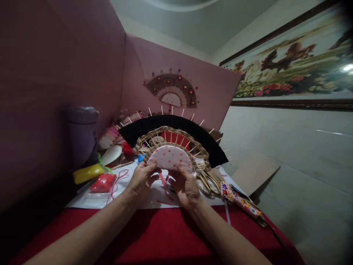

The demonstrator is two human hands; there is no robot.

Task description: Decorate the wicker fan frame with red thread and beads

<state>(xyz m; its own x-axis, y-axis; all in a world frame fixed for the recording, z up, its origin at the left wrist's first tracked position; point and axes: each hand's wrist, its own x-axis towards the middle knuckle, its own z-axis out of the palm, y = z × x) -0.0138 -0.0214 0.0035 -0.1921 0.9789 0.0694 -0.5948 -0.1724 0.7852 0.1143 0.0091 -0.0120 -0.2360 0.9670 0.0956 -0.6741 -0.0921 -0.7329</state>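
Note:
Between my hands a fan-shaped craft piece [171, 156] stands upright, its half-round base covered in pale cloth with red dots. Thin sticks radiate from the base through a woven cord band [202, 149] and a black outer arc [217, 147]. My left hand [142, 179] pinches the lower left of the dotted base, thumb in front. At the lower right of the base, my right hand [184, 184] grips with its thumb on the cloth and fingers behind. A red ribbon [163, 179] hangs below the base between both hands.
Gold-handled scissors [206, 184] and a flower-patterned glue gun [241, 200] lie at right. To the left are a yellow packet [88, 173], a red packet [103, 183] and a purple container [83, 136]. A finished-looking fan [172, 90] hangs on the pink panel behind.

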